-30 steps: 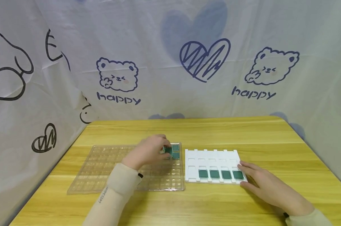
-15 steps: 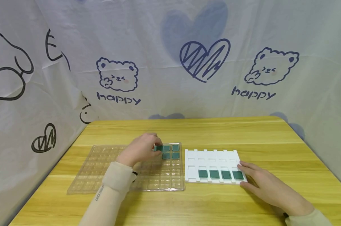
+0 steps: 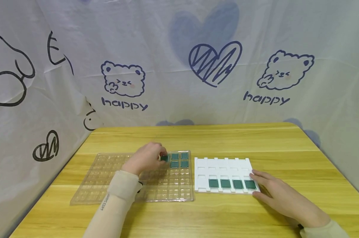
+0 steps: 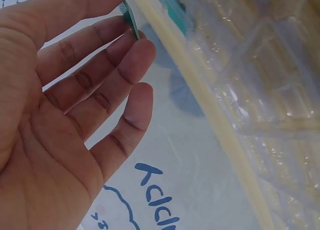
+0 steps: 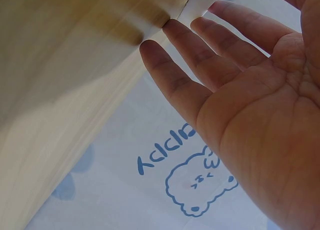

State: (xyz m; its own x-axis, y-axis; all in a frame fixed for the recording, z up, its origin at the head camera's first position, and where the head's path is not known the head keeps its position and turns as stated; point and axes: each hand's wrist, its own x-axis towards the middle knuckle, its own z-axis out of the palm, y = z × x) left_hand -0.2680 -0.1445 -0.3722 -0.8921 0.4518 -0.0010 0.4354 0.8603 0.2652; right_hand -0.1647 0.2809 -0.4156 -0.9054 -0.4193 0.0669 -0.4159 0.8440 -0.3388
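Right hand [image 3: 279, 193]: its fingers are nearly straight and touch the right edge of the white tray, gripping nothing visible.
White tray [image 3: 221, 162]: four chips [image 3: 225, 183] lie in its near row.
Left hand [image 3: 145, 158]: thumb and fingers are almost closed, pinching one green chip.
Green chip [image 4: 132, 22]: at the far part of the clear tray [image 3: 192, 185]; whether touching it, I cannot tell.
Handling: it seems light, thin and stiff, probably smooth, with fragile corners; better hold it by opposite edges, pressing gently.
Far-right pockets: four similar chips [image 3: 184, 164].
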